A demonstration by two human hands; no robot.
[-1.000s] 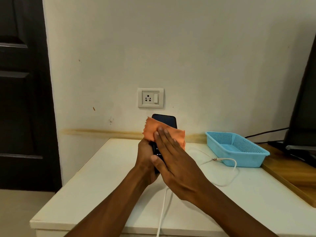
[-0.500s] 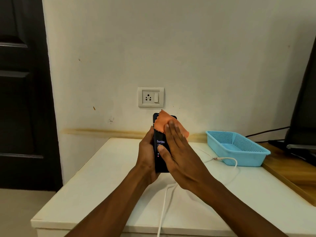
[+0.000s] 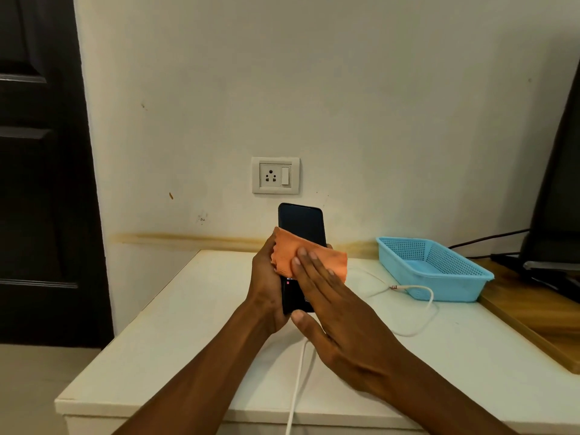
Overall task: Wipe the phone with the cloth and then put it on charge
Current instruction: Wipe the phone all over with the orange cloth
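Note:
A black phone (image 3: 301, 222) stands upright above the white table (image 3: 188, 324), its screen facing me. My left hand (image 3: 266, 290) grips it from the left side and behind. An orange cloth (image 3: 298, 255) lies across the middle of the screen. My right hand (image 3: 332, 312) presses the cloth against the phone with straight fingers, thumb below near the phone's lower edge. A white charging cable (image 3: 420, 309) loops over the table to the right; its plug end (image 3: 394, 287) lies free by the basket. The cable also runs down off the front edge.
A wall socket with a switch (image 3: 275, 175) is on the wall just above the phone. A blue plastic basket (image 3: 433, 265) sits at the table's back right. A wooden surface (image 3: 539, 312) with a dark monitor (image 3: 558, 183) adjoins on the right. A dark door (image 3: 40, 171) is at left.
My right hand has slid the cloth down from the phone's top to its middle, so the upper screen now shows. The left hand keeps holding the phone in the same place.

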